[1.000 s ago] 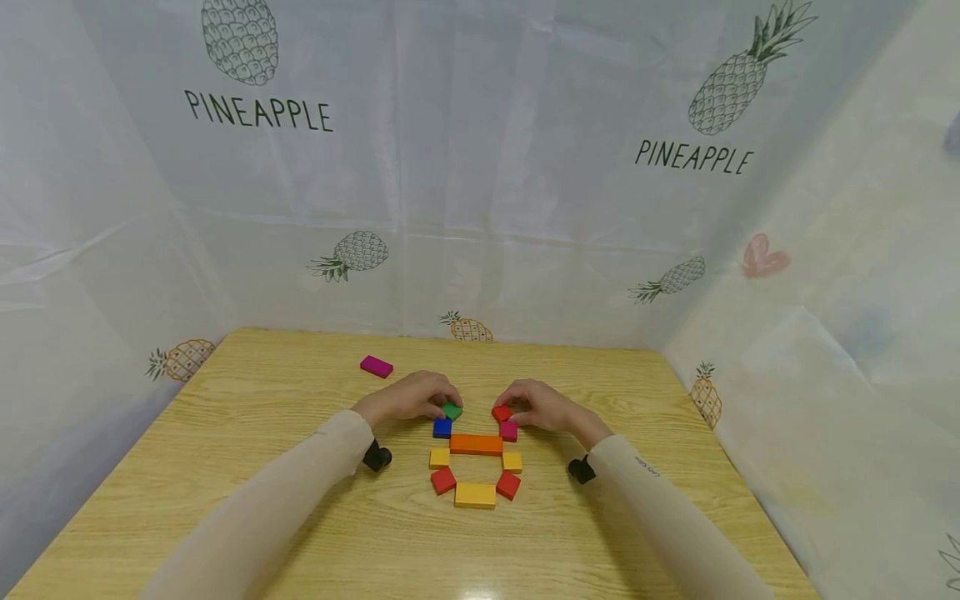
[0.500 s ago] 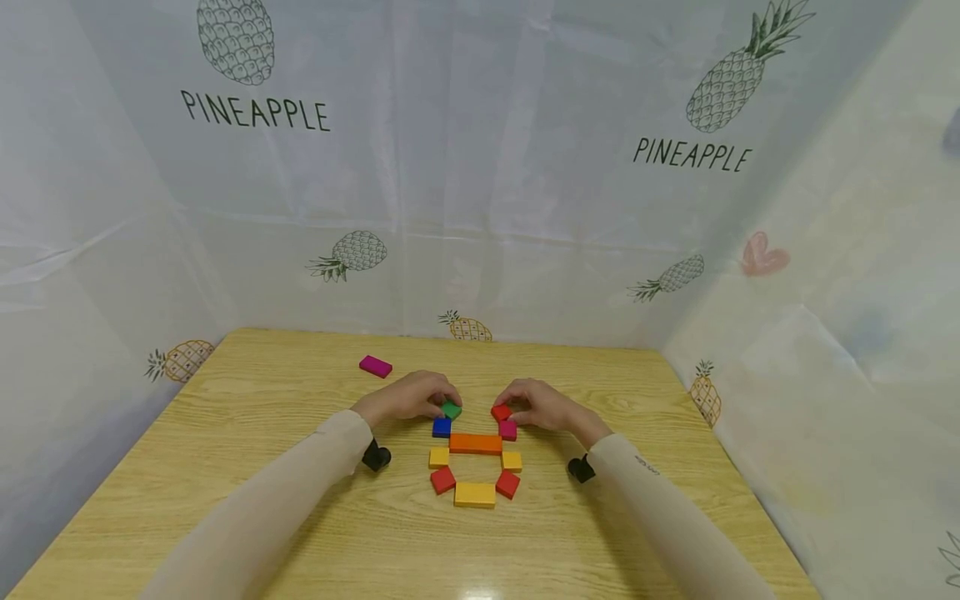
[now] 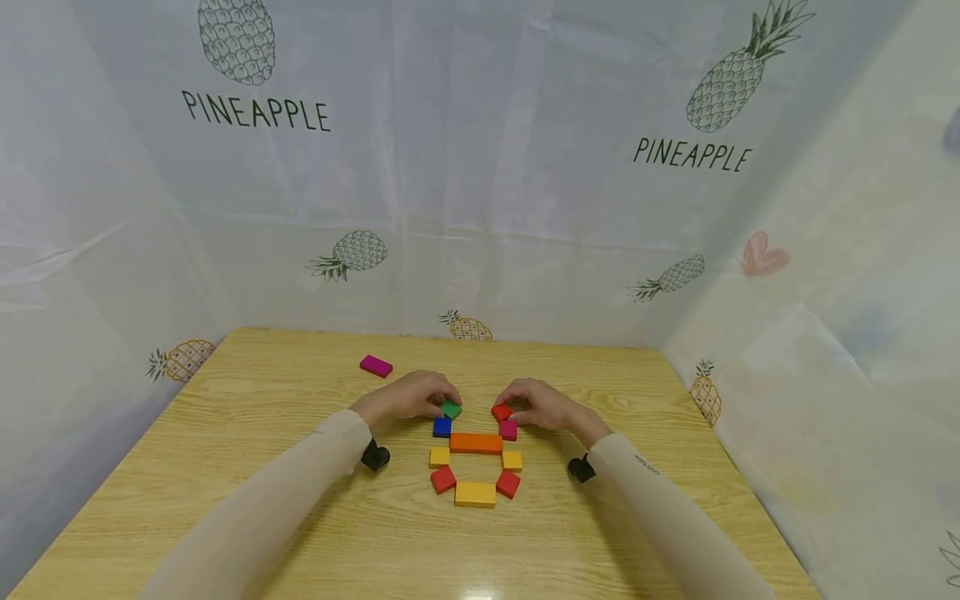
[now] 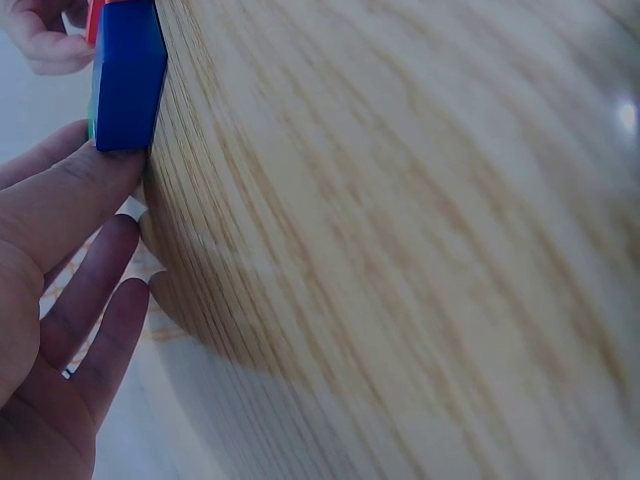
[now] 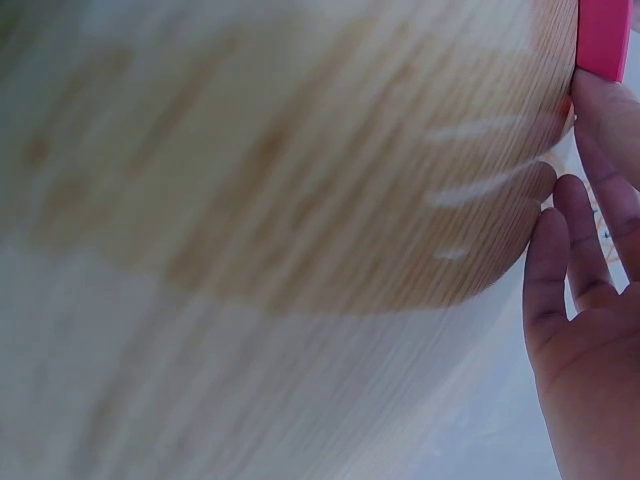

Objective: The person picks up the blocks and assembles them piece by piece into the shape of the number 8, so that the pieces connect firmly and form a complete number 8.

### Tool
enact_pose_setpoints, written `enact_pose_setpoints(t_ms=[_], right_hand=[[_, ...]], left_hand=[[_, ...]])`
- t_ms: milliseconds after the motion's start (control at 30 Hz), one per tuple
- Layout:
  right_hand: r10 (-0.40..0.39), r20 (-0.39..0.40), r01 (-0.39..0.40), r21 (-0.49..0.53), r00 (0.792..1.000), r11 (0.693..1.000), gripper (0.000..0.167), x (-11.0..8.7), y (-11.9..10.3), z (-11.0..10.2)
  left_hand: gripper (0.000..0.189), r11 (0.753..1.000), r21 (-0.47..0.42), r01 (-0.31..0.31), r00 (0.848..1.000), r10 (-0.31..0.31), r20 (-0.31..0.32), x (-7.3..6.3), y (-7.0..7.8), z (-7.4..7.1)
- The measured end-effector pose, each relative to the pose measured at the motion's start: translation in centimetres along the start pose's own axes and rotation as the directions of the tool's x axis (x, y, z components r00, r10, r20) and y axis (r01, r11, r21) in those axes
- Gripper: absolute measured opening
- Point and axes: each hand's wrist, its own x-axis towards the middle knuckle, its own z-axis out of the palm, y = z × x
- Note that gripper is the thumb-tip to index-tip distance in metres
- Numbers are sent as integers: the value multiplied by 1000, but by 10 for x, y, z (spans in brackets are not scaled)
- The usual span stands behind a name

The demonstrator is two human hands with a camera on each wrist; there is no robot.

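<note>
My left hand [image 3: 414,395] pinches a green block [image 3: 452,410] between thumb and fingers, at the upper left of a block figure. Just below it lies a blue block [image 3: 442,427], which stands right by my thumb in the left wrist view. Opposite, my right hand [image 3: 543,405] pinches a red block [image 3: 502,412] that sits at the top of a pink block [image 3: 508,431]. In the right wrist view the pink block's side shows beside the thumb, while the red block is mostly hidden. A long orange block [image 3: 476,444] bridges the figure between the two sides.
Below the orange block, two small yellow blocks [image 3: 439,457], two tilted red blocks [image 3: 443,479] and a yellow rectangular block [image 3: 475,495] form a ring. A magenta block [image 3: 377,367] lies apart at the back left. The wooden table [image 3: 600,533] meets pineapple-printed cloth behind.
</note>
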Motion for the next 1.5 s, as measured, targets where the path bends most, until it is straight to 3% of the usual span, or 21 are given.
enact_pose_setpoints(t_ms=[700, 1033, 1200, 1500], right_hand=[[-14, -3, 14, -3, 1000, 1000, 29, -1, -2, -1], [-4, -4, 4, 9, 1000, 1000, 30, -1, -1, 0], [7, -4, -7, 11, 1000, 1000, 30, -1, 0, 1], [25, 4, -25, 14, 1000, 1000, 31, 0, -1, 1]], left_hand=[[38, 1000, -12, 23, 1000, -23, 7, -2, -4, 0], [43, 990, -71, 118, 991, -122, -63, -26, -15, -16], [46, 988, -31, 150, 981, -153, -116, -41, -22, -30], [51, 971, 70, 229, 954, -210, -215, -62, -53, -49]])
